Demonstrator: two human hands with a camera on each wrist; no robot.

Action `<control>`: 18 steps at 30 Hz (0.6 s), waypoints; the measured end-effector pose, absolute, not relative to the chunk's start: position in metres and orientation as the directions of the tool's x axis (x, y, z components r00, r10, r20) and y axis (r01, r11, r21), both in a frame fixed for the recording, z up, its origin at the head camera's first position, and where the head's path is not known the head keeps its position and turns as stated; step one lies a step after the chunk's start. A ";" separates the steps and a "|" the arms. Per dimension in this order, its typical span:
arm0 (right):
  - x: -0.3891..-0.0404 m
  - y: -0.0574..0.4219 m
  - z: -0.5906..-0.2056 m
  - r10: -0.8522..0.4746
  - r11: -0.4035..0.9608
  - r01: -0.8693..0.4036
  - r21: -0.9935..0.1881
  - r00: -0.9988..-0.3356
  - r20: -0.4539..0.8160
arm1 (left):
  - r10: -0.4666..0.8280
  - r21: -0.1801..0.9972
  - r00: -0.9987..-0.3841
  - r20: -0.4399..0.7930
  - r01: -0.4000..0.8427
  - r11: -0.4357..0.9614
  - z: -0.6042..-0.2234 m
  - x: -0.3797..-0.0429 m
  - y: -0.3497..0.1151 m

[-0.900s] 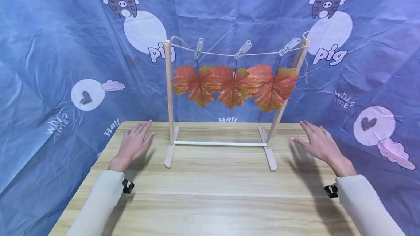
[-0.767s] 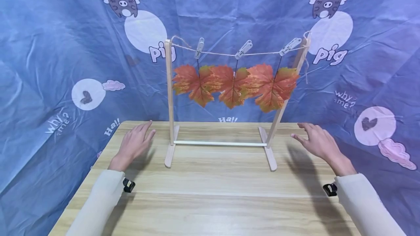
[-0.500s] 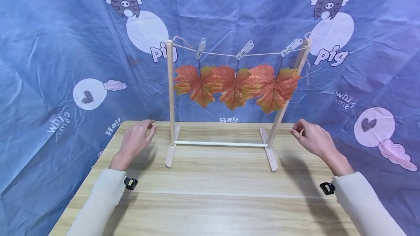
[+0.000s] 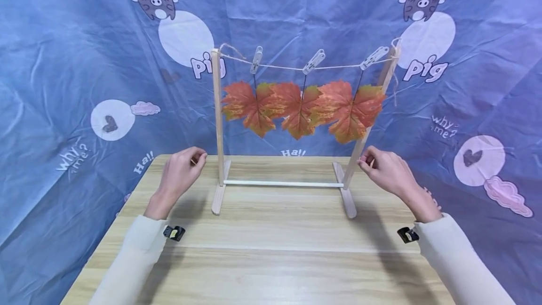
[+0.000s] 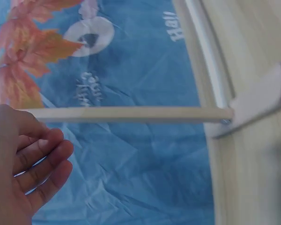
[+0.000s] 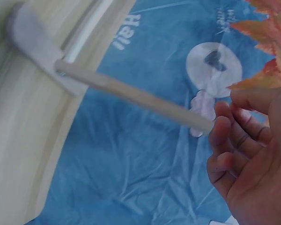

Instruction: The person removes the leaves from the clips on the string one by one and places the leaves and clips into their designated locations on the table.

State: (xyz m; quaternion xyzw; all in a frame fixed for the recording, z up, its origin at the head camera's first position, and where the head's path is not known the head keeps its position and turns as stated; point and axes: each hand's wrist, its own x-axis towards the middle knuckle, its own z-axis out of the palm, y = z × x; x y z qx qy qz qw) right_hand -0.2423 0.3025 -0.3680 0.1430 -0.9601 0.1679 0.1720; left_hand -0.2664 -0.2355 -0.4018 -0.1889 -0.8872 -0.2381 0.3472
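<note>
A wooden stand [image 4: 218, 121] holds a string [image 4: 281, 67] between its two posts. Three clothespins, at left [image 4: 256, 60], middle [image 4: 314, 62] and right [image 4: 374, 58], sit on the string, each with an orange maple leaf [image 4: 351, 114] hanging below by its stem. My left hand [image 4: 179, 173], fingers loosely curled, hovers just left of the left post; the left wrist view shows nothing in it. Beside the right post [image 4: 352, 168], my right hand [image 4: 389, 173] is loosely curled too and holds nothing; whether its fingertips touch the post I cannot tell.
The stand's feet [image 4: 347, 204] rest on a light wooden table [image 4: 271, 234], joined by a white crossbar [image 4: 283, 183]. A blue printed cloth [image 4: 271, 8] hangs behind the table and along both sides.
Both hands have moved inward to the stand's posts, the right one farther. Their fingers, straighter before, have curled. Stand, leaves and clothespins stay as they were.
</note>
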 end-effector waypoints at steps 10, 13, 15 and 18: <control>-0.243 0.270 -0.349 -0.273 0.862 -0.402 -0.309 -0.881 0.386 | 0.159 0.323 -0.646 0.747 0.562 0.762 -0.382 -0.265 -0.209; -0.245 0.261 -0.343 -0.277 0.851 -0.419 -0.315 -0.870 0.408 | 0.128 0.358 -0.652 0.747 0.557 0.749 -0.379 -0.265 -0.203; -0.247 0.255 -0.339 -0.280 0.846 -0.426 -0.321 -0.867 0.412 | 0.111 0.374 -0.647 0.754 0.562 0.738 -0.377 -0.265 -0.199; -0.249 0.246 -0.332 -0.290 0.837 -0.435 -0.332 -0.867 0.406 | 0.093 0.399 -0.632 0.769 0.589 0.703 -0.372 -0.265 -0.190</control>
